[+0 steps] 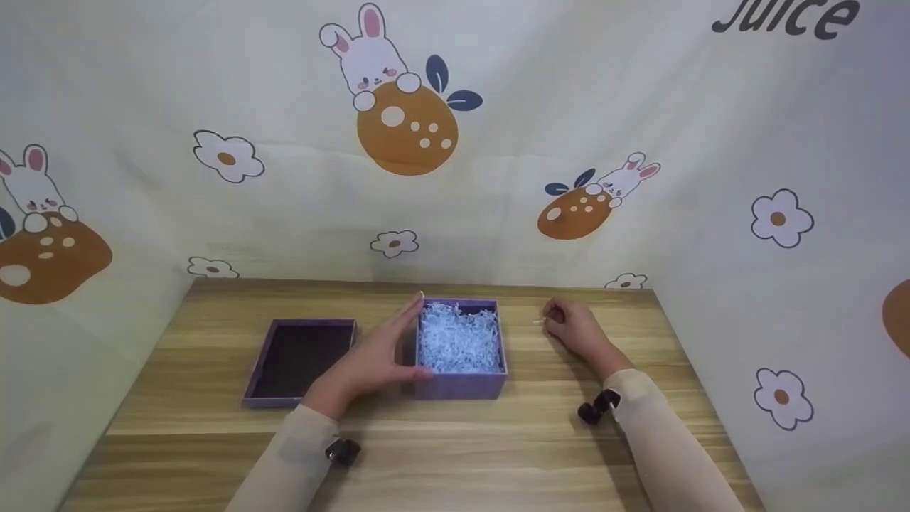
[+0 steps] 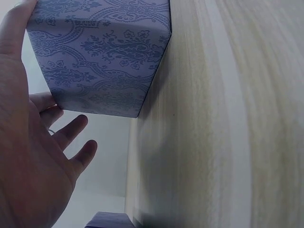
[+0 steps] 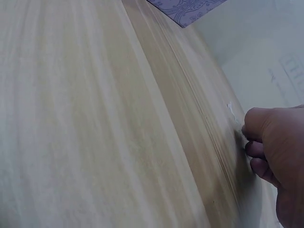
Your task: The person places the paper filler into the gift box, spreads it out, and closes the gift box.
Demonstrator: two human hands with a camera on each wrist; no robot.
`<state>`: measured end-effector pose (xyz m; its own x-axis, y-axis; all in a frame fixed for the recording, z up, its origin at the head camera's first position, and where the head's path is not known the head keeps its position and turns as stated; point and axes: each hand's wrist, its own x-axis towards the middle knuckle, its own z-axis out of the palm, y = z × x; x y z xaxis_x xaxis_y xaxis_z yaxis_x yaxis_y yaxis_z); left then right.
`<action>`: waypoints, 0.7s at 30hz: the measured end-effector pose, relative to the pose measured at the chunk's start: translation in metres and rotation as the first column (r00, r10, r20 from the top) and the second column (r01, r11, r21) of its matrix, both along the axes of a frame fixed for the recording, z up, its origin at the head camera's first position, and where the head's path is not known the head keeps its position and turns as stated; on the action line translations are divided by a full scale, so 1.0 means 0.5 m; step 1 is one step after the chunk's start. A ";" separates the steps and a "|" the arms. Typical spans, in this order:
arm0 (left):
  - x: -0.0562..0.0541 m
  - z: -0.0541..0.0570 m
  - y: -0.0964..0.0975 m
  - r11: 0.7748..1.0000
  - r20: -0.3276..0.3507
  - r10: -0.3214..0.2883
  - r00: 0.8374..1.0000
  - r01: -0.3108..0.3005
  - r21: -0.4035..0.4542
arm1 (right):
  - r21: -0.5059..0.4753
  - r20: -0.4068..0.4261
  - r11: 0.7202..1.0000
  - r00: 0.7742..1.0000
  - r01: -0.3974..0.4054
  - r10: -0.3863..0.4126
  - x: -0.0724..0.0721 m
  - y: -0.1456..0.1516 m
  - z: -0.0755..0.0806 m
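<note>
A purple patterned box (image 1: 461,386) filled with pale blue shredded paper (image 1: 461,338) stands on the table. My left hand (image 1: 377,355) spans its left side and holds it, thumb at the near corner and fingers at the far one. In the left wrist view, the box's patterned side (image 2: 102,66) lies beside the palm, with some fingers spread behind it. To the right of the box, my right hand (image 1: 574,331) pinches a small pale shred (image 1: 539,321) just above or on the table. The right wrist view shows that shred (image 3: 232,110) by the curled fingers.
Left of the box lies the purple lid (image 1: 306,359), its dark inside facing up, close to the left forearm. A pale cloth (image 1: 284,213) printed with rabbits and flowers surrounds the wooden table (image 1: 455,455) at the back and sides. Each wrist carries a small black camera (image 1: 343,451).
</note>
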<state>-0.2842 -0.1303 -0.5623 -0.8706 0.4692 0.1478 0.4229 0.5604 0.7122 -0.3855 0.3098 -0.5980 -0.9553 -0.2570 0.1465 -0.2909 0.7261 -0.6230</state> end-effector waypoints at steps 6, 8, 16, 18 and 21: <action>-0.001 0.000 -0.001 1.000 -0.009 -0.001 1.000 0.001 -0.013 | 0.063 -0.002 0.998 1.000 -0.026 0.026 -0.007 0.001 0.003; -0.002 -0.001 -0.001 1.000 -0.003 0.000 1.000 -0.001 -0.018 | 0.085 0.003 0.996 1.000 -0.027 0.027 -0.009 0.000 0.005; -0.004 -0.002 0.000 1.000 0.006 0.010 1.000 -0.010 -0.025 | 0.116 -0.032 0.992 0.998 -0.049 0.053 -0.011 -0.002 0.004; -0.003 -0.002 -0.001 1.000 0.002 0.007 1.000 -0.007 -0.021 | 0.105 -0.038 0.993 0.998 -0.048 0.052 -0.009 -0.003 0.005; -0.002 -0.001 -0.001 1.000 -0.002 0.008 1.000 -0.008 -0.019 | 0.056 -0.010 0.998 0.999 -0.032 0.033 -0.001 -0.009 0.015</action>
